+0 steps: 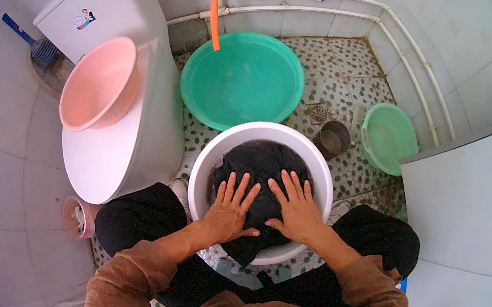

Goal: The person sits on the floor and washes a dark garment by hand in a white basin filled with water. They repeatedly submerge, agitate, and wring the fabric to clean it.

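Between my knees stands a white basin (202,166) with a black cloth (266,157) bunched in it. Some water seems to show at the cloth's edge, and one end of the cloth hangs toward the near rim. My left hand (228,212) lies flat on the cloth with fingers spread. Beside it, my right hand (298,213) presses on the cloth too, its fingers stretched out and a little apart. Neither hand grips the fabric. Which garment the cloth is, I cannot tell.
Beyond the basin sits a green tub (242,78) of water under an orange hose (214,11). A pink basin (101,87) rests on the toilet lid (92,160) at left. A dark cup (332,140), a floor drain (318,114) and a light green basin (389,138) are at right, near a white door (470,210).
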### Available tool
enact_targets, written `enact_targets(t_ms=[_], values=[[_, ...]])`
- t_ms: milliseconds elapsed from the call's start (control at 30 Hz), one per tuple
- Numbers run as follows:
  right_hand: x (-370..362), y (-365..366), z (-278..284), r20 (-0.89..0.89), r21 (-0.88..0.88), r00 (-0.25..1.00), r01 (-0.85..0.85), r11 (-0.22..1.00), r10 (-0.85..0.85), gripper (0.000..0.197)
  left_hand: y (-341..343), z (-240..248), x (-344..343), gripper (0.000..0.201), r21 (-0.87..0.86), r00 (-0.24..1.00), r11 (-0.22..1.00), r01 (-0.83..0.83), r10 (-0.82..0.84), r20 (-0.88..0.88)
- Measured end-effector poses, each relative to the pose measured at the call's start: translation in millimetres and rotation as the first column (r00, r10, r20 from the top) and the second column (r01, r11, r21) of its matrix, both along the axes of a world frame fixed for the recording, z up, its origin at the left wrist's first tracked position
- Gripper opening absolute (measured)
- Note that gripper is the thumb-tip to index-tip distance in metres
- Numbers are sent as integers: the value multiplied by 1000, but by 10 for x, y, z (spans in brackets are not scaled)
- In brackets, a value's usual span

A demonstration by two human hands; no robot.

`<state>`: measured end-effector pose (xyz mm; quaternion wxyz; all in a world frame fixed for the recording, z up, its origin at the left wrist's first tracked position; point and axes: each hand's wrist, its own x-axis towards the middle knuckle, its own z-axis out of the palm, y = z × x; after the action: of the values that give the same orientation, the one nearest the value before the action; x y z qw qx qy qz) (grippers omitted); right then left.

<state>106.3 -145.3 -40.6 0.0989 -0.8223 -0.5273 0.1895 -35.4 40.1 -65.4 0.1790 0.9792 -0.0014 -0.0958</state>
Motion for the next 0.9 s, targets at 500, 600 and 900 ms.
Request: enact_targets(t_ms=[500,600,900], values=[[139,107,-143,-114,-89,993,12,996,-22,97,114,65,164,117,-34,976,998,44,-51,-214],[309,117,10,-204,-5,972,114,993,-113,90,421,95,145,114,-266,978,956,-124,73,-193],[400,305,-299,-544,-87,511,755,650,-666,73,351,-458,391,93,-282,697,663,-694,717,-29]])
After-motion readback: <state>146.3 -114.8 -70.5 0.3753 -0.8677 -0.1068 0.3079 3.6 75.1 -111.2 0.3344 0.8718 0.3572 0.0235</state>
